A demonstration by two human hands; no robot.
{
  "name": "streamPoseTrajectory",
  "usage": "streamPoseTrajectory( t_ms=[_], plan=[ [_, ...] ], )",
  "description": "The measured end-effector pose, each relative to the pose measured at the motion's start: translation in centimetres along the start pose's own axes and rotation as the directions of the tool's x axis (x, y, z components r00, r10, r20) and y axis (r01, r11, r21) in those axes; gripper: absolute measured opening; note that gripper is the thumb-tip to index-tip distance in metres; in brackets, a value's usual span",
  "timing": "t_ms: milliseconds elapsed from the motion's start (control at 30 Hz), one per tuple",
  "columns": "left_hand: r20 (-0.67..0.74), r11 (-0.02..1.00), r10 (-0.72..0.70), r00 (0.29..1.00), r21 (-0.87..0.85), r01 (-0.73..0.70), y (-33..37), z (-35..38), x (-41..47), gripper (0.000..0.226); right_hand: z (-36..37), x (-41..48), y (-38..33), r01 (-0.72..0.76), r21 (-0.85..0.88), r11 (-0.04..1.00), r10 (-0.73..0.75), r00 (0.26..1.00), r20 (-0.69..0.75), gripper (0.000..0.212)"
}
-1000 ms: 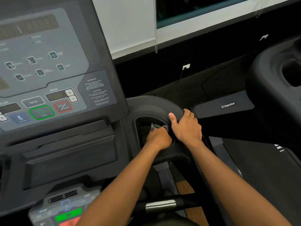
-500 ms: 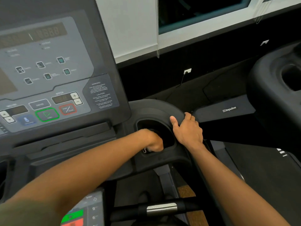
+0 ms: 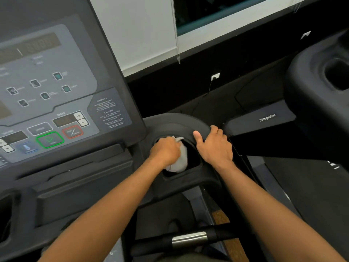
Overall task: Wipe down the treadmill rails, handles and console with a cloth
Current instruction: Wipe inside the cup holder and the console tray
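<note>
Cloth (image 3: pixel 180 157): pale and bunched, it sits in the cup holder (image 3: pixel 194 157) on the right side of the console (image 3: pixel 56 95), half under your left hand.
Left hand (image 3: pixel 165 152): your fingers are curled down over the cloth, grasping it and pressing it against the inner wall of the recess.
Right hand (image 3: pixel 214 146): it lies flat on the rounded rim of the cup holder, thumb out toward the recess, fingers draped over the far edge. It carries nothing; it looks like a brace.
How the cloth handles: judge it light, soft and limp. It will fold and slip out from under flat fingers, so keep it wadded in your palm and push with the fingertips through the wad.
Where to hold: take it by the bunched middle, not by a loose corner, so the trailing edge near your wrist does not drag.
Surface: the plastic looks hard and smooth, so the cloth should glide; the deep corners need a fingertip.
Still to wipe, by judgement: the button panel and the handle (image 3: pixel 188 240) with its metal band below.
</note>
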State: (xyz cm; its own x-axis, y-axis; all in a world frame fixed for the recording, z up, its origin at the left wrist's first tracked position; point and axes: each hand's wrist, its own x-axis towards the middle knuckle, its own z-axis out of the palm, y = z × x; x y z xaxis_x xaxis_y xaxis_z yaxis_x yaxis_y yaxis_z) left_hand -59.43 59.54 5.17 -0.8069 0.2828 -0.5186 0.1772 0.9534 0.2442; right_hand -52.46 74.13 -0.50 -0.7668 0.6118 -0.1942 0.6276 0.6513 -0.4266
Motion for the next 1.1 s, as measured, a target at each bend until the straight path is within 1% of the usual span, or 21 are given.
streamPoseTrajectory(
  t_ms=[33, 100, 167, 233, 267, 300, 333, 367, 400, 433, 467, 500, 533, 567, 600, 700, 767, 800, 900, 1000, 1100],
  plan=[
    [0.013, 0.983, -0.004, 1.0, -0.183, 0.007, -0.5, -0.9, -0.3, 0.042, 0.0, 0.0, 0.0, -0.001, 0.001, 1.0, 0.001, 1.0, -0.003, 0.084],
    [0.085, 0.86, 0.019, 0.996, -0.509, 0.027, -1.8, -2.8, -1.3, 0.035, -0.1, -0.1, -0.1, -0.005, -0.001, 1.0, 0.005, 1.0, -0.006, 0.085],
    [0.081, 0.748, 0.057, 0.995, -0.664, 0.011, -2.9, -4.9, -2.4, 0.026, -0.1, -0.1, -0.1, -0.007, 0.0, 1.0, 0.007, 1.0, -0.005, 0.085],
    [-0.035, 0.705, 0.096, 0.995, -0.703, -0.093, -3.3, -6.7, -3.3, 0.018, -0.1, -0.2, -0.1, -0.006, 0.004, 1.0, 0.006, 1.0, -0.007, 0.085],
    [-0.143, 0.737, 0.114, 0.983, -0.651, -0.18, -3.3, -7.1, -3.6, 0.018, -0.2, -0.2, -0.1, -0.006, 0.005, 1.0, 0.006, 1.0, -0.009, 0.085],
    [-0.292, 0.8, 0.157, 0.943, -0.522, -0.295, -3.4, -7.1, -3.7, 0.017, -0.2, -0.2, -0.1, -0.007, 0.005, 1.0, 0.007, 1.0, -0.009, 0.085],
    [-0.432, 0.852, 0.25, 0.866, -0.327, -0.409, -3.5, -6.7, -3.8, 0.016, -0.2, -0.2, 0.0, -0.007, 0.006, 1.0, 0.007, 1.0, -0.009, 0.086],
    [-0.497, 0.847, 0.385, 0.778, -0.144, -0.511, -3.6, -6.0, -4.1, 0.022, -0.2, -0.2, 0.0, -0.006, 0.008, 1.0, 0.006, 1.0, -0.009, 0.086],
    [-0.456, 0.799, 0.536, 0.71, 0.003, -0.601, -3.8, -4.7, -3.9, 0.032, -0.1, -0.2, 0.0, -0.004, 0.01, 1.0, 0.004, 1.0, -0.011, 0.085],
    [-0.317, 0.736, 0.66, 0.681, 0.091, -0.671, -4.1, -3.1, -3.3, 0.041, -0.1, -0.3, 0.0, 0.0, 0.012, 1.0, 0.0, 1.0, -0.015, 0.085],
    [-0.122, 0.68, 0.732, 0.67, 0.192, -0.708, -4.7, -1.2, -2.0, 0.047, 0.0, -0.3, 0.1, 0.002, 0.012, 1.0, -0.002, 1.0, -0.019, 0.085],
    [0.067, 0.61, 0.752, 0.656, 0.305, -0.731, -5.3, 0.6, -0.4, 0.051, 0.0, -0.2, 0.1, 0.002, 0.011, 1.0, -0.002, 1.0, -0.019, 0.085],
    [0.231, 0.525, 0.719, 0.655, 0.437, -0.73, -5.7, 1.9, 1.4, 0.053, -0.1, -0.2, 0.1, 0.001, 0.009, 1.0, -0.001, 1.0, -0.013, 0.085],
    [0.335, 0.47, 0.642, 0.689, 0.538, -0.7, -5.5, 2.7, 2.4, 0.051, -0.1, -0.2, 0.1, 0.003, 0.007, 1.0, -0.003, 1.0, -0.006, 0.086],
    [0.372, 0.422, 0.571, 0.732, 0.631, -0.651, -4.9, 2.9, 3.0, 0.047, 0.0, -0.2, 0.1, 0.006, 0.006, 1.0, -0.006, 1.0, -0.004, 0.086],
    [0.334, 0.231, 0.477, 0.813, 0.845, -0.482, -1.6, 3.2, 2.9, 0.036, 0.0, -0.1, 0.2, 0.0, 0.002, 1.0, 0.0, 1.0, -0.007, 0.086],
    [0.321, 0.064, 0.394, 0.861, 0.925, -0.374, -0.9, 4.5, 2.0, 0.034, 0.1, -0.1, 0.2, 0.004, 0.003, 1.0, -0.004, 1.0, -0.005, 0.087],
    [0.299, 0.008, 0.337, 0.893, 0.947, -0.32, -1.1, 4.9, 1.7, 0.032, 0.1, -0.2, 0.2, 0.005, 0.008, 1.0, -0.005, 1.0, -0.006, 0.087],
    [0.271, -0.048, 0.255, 0.928, 0.962, -0.268, -1.7, 4.9, 1.1, 0.025, 0.2, 0.0, 0.3, 0.002, 0.01, 1.0, -0.002, 1.0, -0.005, 0.088],
    [0.267, -0.048, 0.275, 0.924, 0.963, -0.265, -1.5, 4.7, 0.8, 0.019, 0.1, -0.1, 0.3, 0.002, 0.014, 1.0, -0.002, 1.0, -0.008, 0.088],
    [0.195, -0.051, 0.327, 0.925, 0.981, -0.189, -1.1, 5.1, 0.6, 0.026, 0.1, -0.1, 0.3, 0.004, 0.014, 1.0, -0.004, 1.0, -0.013, 0.087]
  ],
)
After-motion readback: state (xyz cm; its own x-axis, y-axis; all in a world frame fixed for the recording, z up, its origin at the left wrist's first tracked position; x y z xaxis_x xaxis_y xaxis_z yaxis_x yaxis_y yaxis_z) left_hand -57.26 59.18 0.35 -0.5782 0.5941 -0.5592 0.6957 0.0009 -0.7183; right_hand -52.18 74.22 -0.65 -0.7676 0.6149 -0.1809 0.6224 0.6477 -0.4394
